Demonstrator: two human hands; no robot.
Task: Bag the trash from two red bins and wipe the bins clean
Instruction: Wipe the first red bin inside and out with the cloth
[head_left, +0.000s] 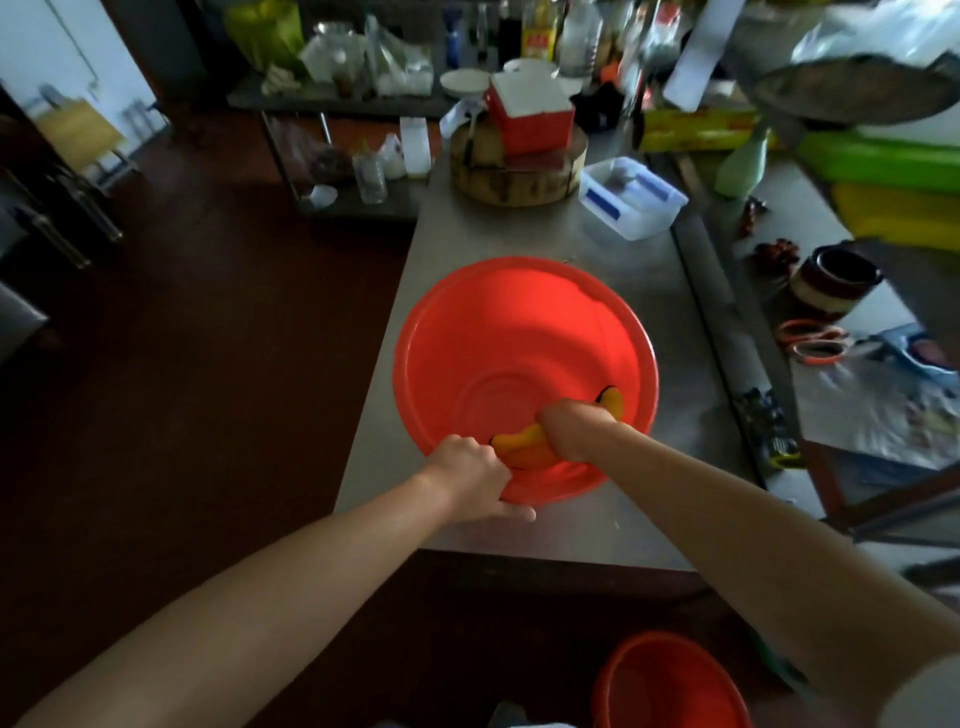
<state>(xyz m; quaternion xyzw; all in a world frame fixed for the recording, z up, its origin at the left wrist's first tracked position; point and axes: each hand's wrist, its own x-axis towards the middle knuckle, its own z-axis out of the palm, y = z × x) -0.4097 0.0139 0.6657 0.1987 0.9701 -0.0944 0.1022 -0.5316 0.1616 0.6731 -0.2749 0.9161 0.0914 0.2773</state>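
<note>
A wide, round red bin (524, 332) sits upright on the counter (519, 228) near its front edge, its inside smooth and glossy. A yellow-orange cloth (524, 449) is bunched against its near inner wall. A second red bin (670, 686) stands upright on the floor (208, 364) below.

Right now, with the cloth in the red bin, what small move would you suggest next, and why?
Probably sweep the yellow cloth round toward the far wall of the red bin: the right hand holds it at the near side only, and the left hand grips the near rim, steadying it.
</note>
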